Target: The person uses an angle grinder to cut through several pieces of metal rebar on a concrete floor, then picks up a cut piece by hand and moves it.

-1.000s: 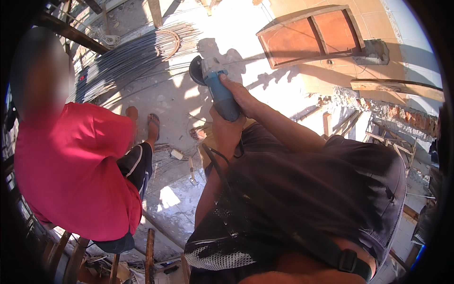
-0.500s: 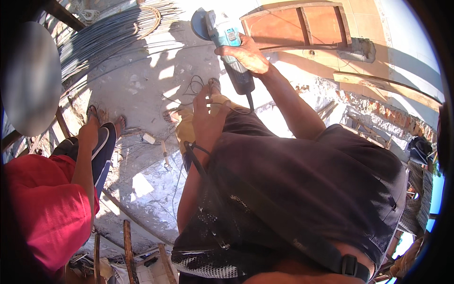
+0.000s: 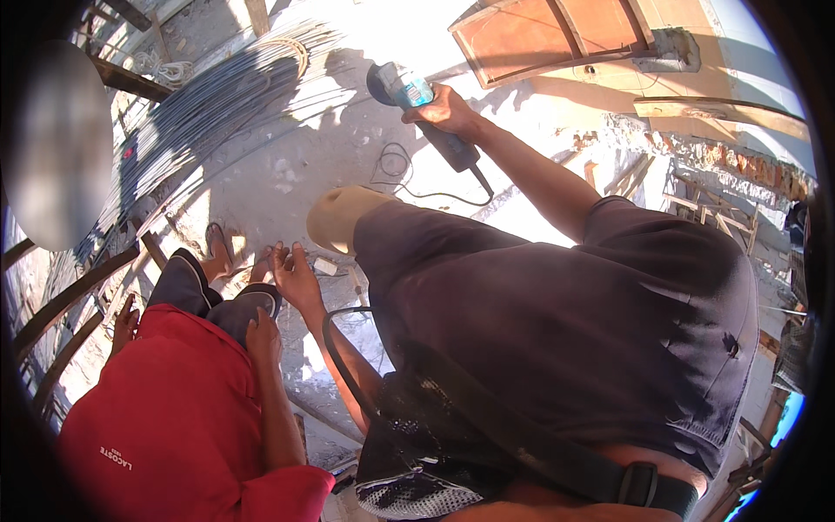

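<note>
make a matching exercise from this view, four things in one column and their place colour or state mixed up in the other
Column one
1. right hand
2. left hand
3. thin rods
4. co-worker's shirt

Column two
A. red
B. wrapped around the angle grinder
C. bundled at the picture's upper left
D. open, off the angle grinder

Pairs: 1-B, 2-D, 3-C, 4-A

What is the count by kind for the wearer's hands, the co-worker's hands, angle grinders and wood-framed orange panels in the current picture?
Wearer's left hand and wearer's right hand: 2
Co-worker's hands: 2
Angle grinder: 1
Wood-framed orange panel: 1
Total: 6
</note>
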Demonstrator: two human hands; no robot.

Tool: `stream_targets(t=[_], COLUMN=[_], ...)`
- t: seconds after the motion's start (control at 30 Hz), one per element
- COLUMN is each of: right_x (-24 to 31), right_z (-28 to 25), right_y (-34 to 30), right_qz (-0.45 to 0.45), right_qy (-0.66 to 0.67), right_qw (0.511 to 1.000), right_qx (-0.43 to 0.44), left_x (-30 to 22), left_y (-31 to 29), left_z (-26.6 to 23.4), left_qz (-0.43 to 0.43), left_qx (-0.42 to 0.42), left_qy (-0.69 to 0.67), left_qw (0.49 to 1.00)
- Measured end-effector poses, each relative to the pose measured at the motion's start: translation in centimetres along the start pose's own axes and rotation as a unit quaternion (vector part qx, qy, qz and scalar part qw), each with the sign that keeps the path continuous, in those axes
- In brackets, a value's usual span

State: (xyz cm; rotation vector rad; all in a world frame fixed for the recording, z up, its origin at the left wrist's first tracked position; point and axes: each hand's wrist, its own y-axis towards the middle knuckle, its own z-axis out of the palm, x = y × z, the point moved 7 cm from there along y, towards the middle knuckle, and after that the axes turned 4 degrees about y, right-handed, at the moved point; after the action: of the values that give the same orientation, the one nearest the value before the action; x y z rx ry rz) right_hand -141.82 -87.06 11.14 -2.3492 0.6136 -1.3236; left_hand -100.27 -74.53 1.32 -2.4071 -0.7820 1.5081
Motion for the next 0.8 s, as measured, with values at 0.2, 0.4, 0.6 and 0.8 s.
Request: stream_targets(t=[0.2,0.4,0.6,0.8], right_x=[-3.4,-4.4,-3.9,-4.9], right_z=[6.2,12.5,14.3,16.5], right_y=[3.1,7.6,7.6,7.3], right_qz=[0.117,0.161,0.25,0.325], right_qy=[-0.052,0.015,0.057,0.205], right_qw=[0.992,0.984,0.962,0.923], right_qx=[0.023,0.076,0.09,0.001], left_x=[-2.1,0.7,0.9,-0.5], left_y=[7.3,17.6,26.5,34.8], left_z=[-4.2,-2.7,-2.9,-3.9], left_qz=[0.145,0.013,-0.011,0.02], left_qx=[-0.171,0.041,0.146,0.244], left_qy=[0.035,0.01,0.086,0.193], left_qw=[0.974,0.999,0.986,0.95])
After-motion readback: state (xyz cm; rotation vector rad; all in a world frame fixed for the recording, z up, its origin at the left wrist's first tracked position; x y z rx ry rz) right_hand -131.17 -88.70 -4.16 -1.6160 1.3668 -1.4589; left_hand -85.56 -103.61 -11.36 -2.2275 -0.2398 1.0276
